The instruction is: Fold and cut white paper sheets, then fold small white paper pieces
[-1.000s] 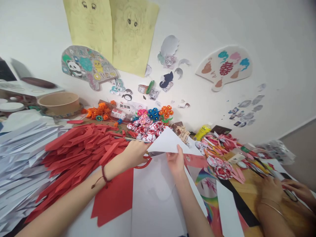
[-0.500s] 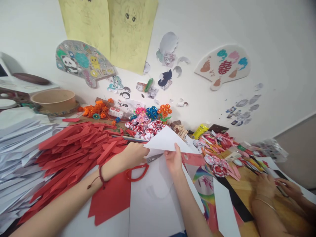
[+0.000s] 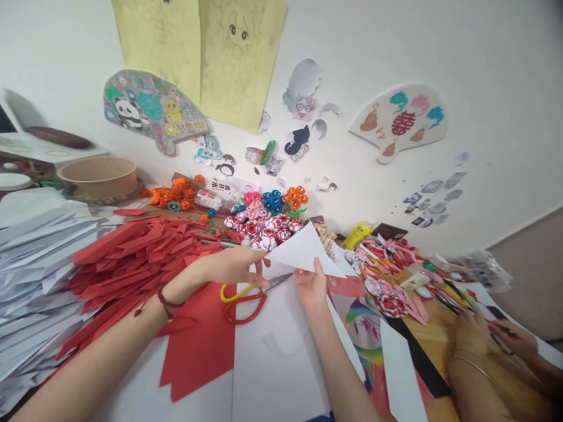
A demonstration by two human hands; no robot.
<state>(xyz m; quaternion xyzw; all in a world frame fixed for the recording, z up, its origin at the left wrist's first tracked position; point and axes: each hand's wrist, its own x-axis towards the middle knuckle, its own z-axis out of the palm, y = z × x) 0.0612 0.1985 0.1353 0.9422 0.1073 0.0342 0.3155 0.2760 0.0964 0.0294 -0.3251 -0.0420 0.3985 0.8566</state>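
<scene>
My right hand pinches the lower edge of a folded white sheet of paper, thumb on the front and fingers behind. The sheet is held up at a slant, its peak pointing away from me. By its left corner, my left hand hangs with fingers apart; whether a fingertip touches the paper or the scissors beneath, I cannot tell. Scissors with one yellow and one red handle lie below that hand, blades pointing right. Under them are a red paper piece and white sheets.
Red folded strips and white strips are heaped at left. Red-and-white flowers stand behind the paper. A wooden tub sits at back left. Another person's hands work at right, beside coloured pieces.
My left hand has loosened from a closed shape at the paper's left corner, its fingers now spread. The yellow scissor handle has come into view. The sheet has tilted slightly in my right hand.
</scene>
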